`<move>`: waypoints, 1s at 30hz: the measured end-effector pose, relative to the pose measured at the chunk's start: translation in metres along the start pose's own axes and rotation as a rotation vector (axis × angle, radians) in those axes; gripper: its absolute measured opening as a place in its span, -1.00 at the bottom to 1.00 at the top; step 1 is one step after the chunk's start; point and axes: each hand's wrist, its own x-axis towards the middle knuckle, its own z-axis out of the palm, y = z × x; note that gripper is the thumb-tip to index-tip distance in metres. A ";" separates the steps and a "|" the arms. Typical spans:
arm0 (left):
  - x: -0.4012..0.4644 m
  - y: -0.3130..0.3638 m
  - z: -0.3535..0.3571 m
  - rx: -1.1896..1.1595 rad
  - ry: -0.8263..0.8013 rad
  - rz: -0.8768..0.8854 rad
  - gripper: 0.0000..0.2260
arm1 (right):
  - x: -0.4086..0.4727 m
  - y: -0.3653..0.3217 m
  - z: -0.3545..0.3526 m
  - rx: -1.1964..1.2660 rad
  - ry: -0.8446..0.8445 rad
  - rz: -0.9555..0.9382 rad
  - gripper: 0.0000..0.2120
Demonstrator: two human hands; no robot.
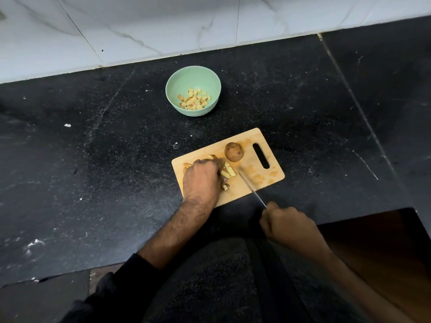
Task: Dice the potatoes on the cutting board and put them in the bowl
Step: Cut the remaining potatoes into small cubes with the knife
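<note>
Wooden board point(256, 180) bears potato strips point(228, 171) under my left hand's point(202, 180) curled fingers. My right hand point(283, 221) grips the knife point(250, 186) at five o'clock of them; a whole potato point(234, 152) sits at one o'clock, the bowl point(193, 76) at twelve.

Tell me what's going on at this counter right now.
A person is dicing potatoes on a wooden cutting board. The left hand holds down a bunch of cut potato strips, while the right hand grips a knife whose blade lies over the board beside them. One whole potato waits on the board. The green bowl farther back already holds some diced pieces.
</note>
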 end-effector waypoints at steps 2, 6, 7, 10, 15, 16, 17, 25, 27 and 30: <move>0.002 0.000 0.000 -0.011 0.000 0.001 -0.71 | 0.003 0.001 -0.002 0.024 0.081 -0.005 -0.80; 0.002 0.004 0.003 -0.075 -0.012 0.054 -0.69 | 0.015 0.002 0.001 0.074 0.030 0.032 -0.76; 0.001 0.005 0.004 -0.061 -0.017 0.072 -0.71 | 0.017 0.003 0.002 0.078 0.010 0.037 -0.75; 0.001 0.001 0.004 -0.033 -0.042 0.084 -0.76 | 0.020 0.003 0.002 0.071 -0.017 0.024 -0.74; 0.004 -0.006 0.001 -0.102 -0.082 0.037 -0.88 | 0.022 -0.002 -0.002 0.035 -0.066 -0.053 -0.76; 0.004 -0.008 0.001 -0.115 -0.084 0.035 -0.87 | 0.021 -0.002 -0.003 0.029 -0.059 -0.061 -0.76; 0.005 -0.009 0.001 -0.130 -0.085 0.029 -0.85 | 0.021 -0.002 -0.004 0.026 -0.052 -0.065 -0.76; 0.008 -0.003 0.009 -0.061 -0.015 0.107 -0.66 | 0.020 0.003 -0.006 0.061 -0.010 -0.017 -0.73; 0.010 -0.002 0.009 -0.016 -0.038 0.173 -0.71 | 0.021 0.004 -0.006 0.078 0.008 -0.012 -0.74; 0.013 -0.005 0.009 0.042 -0.051 0.207 -0.75 | 0.023 0.007 -0.004 0.092 0.008 -0.008 -0.74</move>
